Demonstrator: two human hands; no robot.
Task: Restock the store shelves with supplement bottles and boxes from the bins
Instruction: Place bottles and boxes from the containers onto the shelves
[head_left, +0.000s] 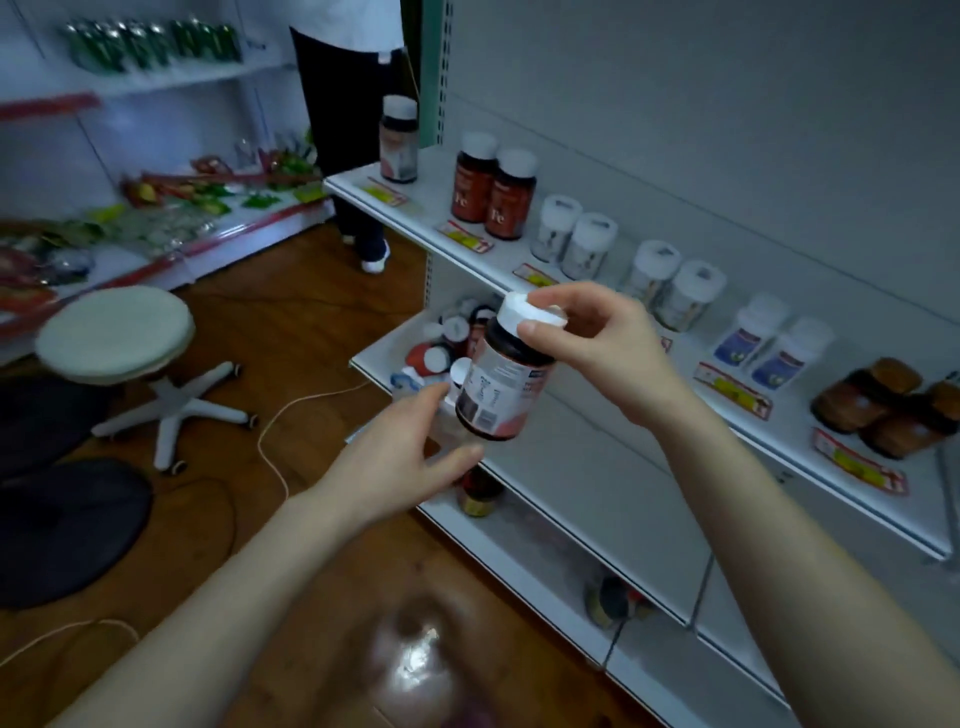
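Note:
My right hand (587, 343) grips the white cap of a dark supplement bottle (501, 387) with a pink and white label, held tilted in front of the shelves. Just below and left of the bottle's base, my left hand (400, 457) has relaxed, spread fingers and holds nothing. On the upper shelf (415, 215) stand pairs of bottles: red-brown ones (491, 192), white ones (576, 239), blue-labelled ones (769, 348) and amber ones (883, 408). A matching pink-labelled bottle (399, 139) stands alone at the shelf's far left end. Loose bottles (441, 348) lie heaped on the lower shelf behind the held bottle.
A white round stool (117, 338) on a wheeled base stands on the wooden floor to the left, next to two black cushions (67, 530). A white cable (291, 415) trails across the floor. Another person's legs (353, 156) stand by the shelf's far end. Snack shelves (156, 223) line the left wall.

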